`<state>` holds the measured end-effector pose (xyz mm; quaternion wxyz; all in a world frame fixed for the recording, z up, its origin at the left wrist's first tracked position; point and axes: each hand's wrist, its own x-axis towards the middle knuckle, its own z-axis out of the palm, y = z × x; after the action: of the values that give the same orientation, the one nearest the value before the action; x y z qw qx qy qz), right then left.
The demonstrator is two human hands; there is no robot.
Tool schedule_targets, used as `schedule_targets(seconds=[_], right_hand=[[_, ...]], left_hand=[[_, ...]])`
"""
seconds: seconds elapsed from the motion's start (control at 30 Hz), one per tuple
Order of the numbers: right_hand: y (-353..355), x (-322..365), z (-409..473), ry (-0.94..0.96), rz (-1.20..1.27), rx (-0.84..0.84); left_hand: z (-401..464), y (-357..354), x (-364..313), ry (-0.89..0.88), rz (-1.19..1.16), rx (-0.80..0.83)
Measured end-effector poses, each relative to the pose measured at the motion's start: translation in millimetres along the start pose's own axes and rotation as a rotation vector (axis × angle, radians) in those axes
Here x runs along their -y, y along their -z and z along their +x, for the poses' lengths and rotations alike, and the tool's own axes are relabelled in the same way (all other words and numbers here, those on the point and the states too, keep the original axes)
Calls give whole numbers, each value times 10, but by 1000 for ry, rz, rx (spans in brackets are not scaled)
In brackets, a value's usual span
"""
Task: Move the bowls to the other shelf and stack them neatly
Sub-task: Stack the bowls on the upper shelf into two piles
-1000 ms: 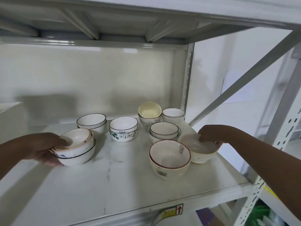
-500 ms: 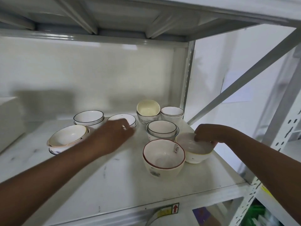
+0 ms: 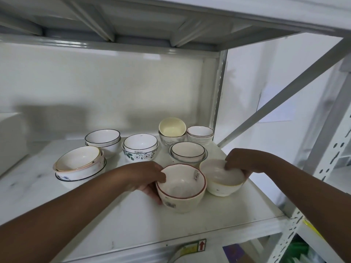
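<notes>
My left hand [image 3: 150,179] grips the left rim of a red-rimmed white bowl [image 3: 181,188] near the shelf's front, thumb inside and fingers under its wall. Just to the right, my right hand [image 3: 238,162] grips the far rim of a yellow-rimmed white bowl [image 3: 221,177]. Behind them stand several small stacks: a black-rimmed pair [image 3: 188,151], a floral stack [image 3: 140,147], a black-rimmed stack [image 3: 103,138], a pink-rimmed stack [image 3: 79,166], a cream bowl on a marbled one [image 3: 171,128], and a ribbed stack [image 3: 199,134].
The white shelf board [image 3: 133,215] carries all the bowls, with a beam low overhead [image 3: 114,44]. A grey upright post [image 3: 218,95] and a diagonal brace [image 3: 284,92] stand at the right. A perforated upright [image 3: 322,177] of the neighbouring rack is at far right.
My left hand left the pink-rimmed stack, crossed past the floral stack and took hold of the red-rimmed bowl. My right hand has stayed on the yellow-rimmed bowl.
</notes>
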<state>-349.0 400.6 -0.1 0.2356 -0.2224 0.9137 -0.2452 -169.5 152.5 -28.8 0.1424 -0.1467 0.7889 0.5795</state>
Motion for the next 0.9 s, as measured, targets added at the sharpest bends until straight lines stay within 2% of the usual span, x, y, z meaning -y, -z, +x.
schedule_targets(seconds=[0.13, 0.43, 0.57, 0.9], right_hand=[[-62, 73, -50, -3, 14, 11], [-208, 291, -120, 28, 86, 148], [-302, 406, -143, 64, 126, 283], [-475, 501, -112, 50, 317, 363]], left_hand=[[-84, 140, 70, 15, -10, -40], [-277, 443, 188, 35, -17, -160], [-337, 518, 241, 51, -17, -197], [-488, 653, 288, 66, -49, -311]])
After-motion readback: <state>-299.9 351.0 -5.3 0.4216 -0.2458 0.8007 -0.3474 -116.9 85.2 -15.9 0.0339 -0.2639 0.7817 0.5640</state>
